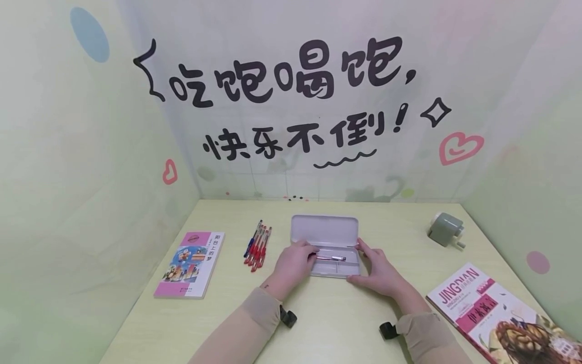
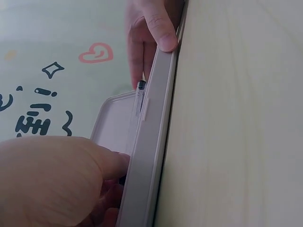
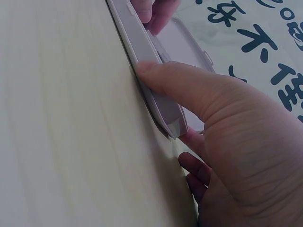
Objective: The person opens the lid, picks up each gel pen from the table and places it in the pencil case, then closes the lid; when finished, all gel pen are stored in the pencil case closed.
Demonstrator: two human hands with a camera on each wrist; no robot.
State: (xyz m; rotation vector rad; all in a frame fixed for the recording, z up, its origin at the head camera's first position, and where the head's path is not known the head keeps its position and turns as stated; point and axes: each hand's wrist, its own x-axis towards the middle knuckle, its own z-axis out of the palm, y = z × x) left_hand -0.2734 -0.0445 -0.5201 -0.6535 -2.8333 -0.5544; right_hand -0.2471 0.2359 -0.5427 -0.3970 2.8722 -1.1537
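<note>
A pale lilac pencil case [image 1: 325,230] lies on the table with its lid raised at the back. Inside its front tray is a pen [image 1: 332,258] with a clear barrel and a dark end. My left hand [image 1: 293,267] reaches into the left part of the tray and pinches the pen's left end, mostly hidden behind the fingers. With thumb on the front wall and fingers behind, my right hand [image 1: 379,270] grips the case's right end. In the right wrist view that thumb [image 3: 151,73] presses the case's front edge.
Left of the case lies a group of red and blue pens [image 1: 259,246]. A book with a pink cover [image 1: 188,265] is farther left. At the right stand a grey-green pencil sharpener [image 1: 445,228] with a crank and, nearer, a magazine-like book [image 1: 495,313].
</note>
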